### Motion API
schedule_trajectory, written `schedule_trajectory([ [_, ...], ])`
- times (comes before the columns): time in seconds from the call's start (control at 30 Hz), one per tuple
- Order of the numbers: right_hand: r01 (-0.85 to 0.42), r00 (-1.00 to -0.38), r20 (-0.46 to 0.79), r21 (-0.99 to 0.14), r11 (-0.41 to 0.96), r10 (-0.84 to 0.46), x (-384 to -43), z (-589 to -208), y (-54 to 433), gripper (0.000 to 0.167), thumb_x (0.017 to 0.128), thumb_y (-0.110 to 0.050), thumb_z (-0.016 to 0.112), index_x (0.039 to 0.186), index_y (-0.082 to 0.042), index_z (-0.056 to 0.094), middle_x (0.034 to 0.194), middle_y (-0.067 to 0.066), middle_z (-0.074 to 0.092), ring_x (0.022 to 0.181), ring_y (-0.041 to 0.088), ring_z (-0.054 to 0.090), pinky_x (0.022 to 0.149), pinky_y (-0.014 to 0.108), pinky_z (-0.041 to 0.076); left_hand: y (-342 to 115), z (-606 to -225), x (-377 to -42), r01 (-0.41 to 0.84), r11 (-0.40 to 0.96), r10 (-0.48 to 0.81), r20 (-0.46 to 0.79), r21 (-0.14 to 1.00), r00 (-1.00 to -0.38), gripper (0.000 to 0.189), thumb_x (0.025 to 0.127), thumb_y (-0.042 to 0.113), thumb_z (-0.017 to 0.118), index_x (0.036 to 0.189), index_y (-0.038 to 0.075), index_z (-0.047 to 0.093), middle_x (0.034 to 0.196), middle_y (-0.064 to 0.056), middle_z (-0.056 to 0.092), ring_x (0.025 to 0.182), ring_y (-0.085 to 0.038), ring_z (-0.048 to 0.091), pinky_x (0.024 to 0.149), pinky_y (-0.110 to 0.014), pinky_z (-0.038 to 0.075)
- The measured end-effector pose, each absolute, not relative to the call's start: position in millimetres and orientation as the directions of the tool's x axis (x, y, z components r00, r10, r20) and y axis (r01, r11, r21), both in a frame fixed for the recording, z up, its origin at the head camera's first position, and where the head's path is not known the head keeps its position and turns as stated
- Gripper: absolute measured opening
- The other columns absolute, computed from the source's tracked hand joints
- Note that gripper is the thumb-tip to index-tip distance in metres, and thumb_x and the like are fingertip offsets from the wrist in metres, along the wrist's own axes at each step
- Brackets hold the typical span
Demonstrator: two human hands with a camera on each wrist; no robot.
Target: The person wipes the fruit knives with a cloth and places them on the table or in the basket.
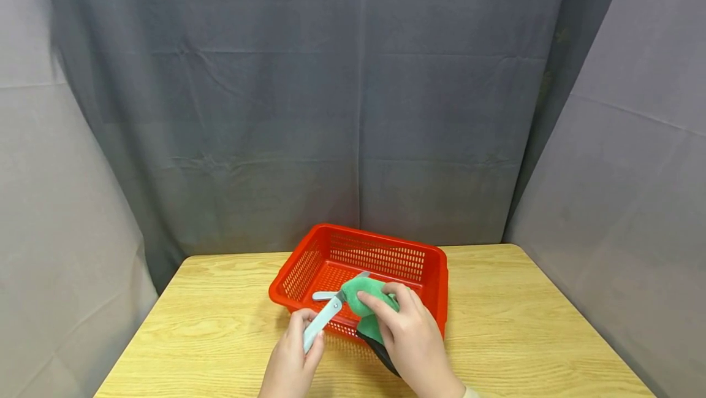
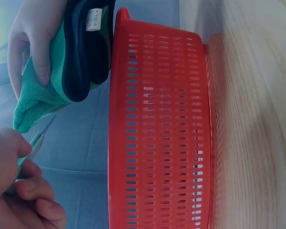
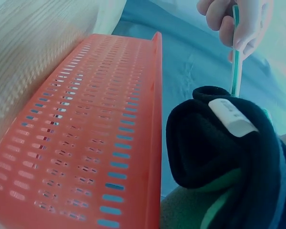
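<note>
My left hand grips the pale blue handle of a folding knife, which slants up and to the right with its blade out. Green cloth with a dark backing covers part of that blade in the head view. Thumb and fingers of my right hand pinch this cloth from the right. A white label shows on the dark backing in the right wrist view. Both hands are over the near side of a red basket. Inside the basket lies a pale handle, partly hidden by the held knife and cloth.
The basket has slotted walls and stands on a light wooden table. A dark grey curtain hangs behind the table. Pale grey cloth panels enclose the left and right sides.
</note>
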State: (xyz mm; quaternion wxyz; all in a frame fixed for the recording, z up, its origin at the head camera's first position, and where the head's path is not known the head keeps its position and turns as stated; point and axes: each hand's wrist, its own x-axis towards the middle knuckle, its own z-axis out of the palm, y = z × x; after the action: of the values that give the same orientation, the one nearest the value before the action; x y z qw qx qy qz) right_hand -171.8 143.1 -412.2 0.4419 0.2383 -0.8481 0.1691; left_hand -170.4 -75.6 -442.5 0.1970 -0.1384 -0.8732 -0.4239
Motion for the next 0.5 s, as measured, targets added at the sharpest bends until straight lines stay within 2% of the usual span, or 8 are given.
schedule_trajectory([
  [0.17, -0.565, -0.505, 0.819, -0.076, 0.822, -0.272, -171.3, -413.3, 141.5, 0.060, 0.073, 0.001, 0.089, 0.122, -0.031, 0.075, 0.111, 0.008, 0.064, 0.093, 0.021, 0.063, 0.069, 0.036, 0.059, -75.1, -444.0, -170.7, 0.432, 0.601, 0.071, 0.493, 0.673, -0.867, 0.030, 0.094, 0.010, 0.070, 0.120, 0.011, 0.056, 0.075, 0.008, 0.045, 0.063, -0.001, 0.038, 0.057, -0.022, 0.035],
  [0.5, -0.558, -0.519, 0.808, -0.072, 0.827, -0.280, -171.7, -415.3, 140.8, 0.060, 0.073, -0.001, 0.090, 0.121, -0.032, 0.075, 0.112, 0.007, 0.064, 0.091, 0.019, 0.061, 0.068, 0.034, 0.057, -73.6, -449.0, -172.9, 0.526, 0.596, 0.081, 0.606, 0.607, -0.791, 0.032, 0.090, 0.006, 0.072, 0.118, 0.010, 0.057, 0.076, 0.012, 0.044, 0.065, 0.002, 0.038, 0.056, -0.020, 0.035],
])
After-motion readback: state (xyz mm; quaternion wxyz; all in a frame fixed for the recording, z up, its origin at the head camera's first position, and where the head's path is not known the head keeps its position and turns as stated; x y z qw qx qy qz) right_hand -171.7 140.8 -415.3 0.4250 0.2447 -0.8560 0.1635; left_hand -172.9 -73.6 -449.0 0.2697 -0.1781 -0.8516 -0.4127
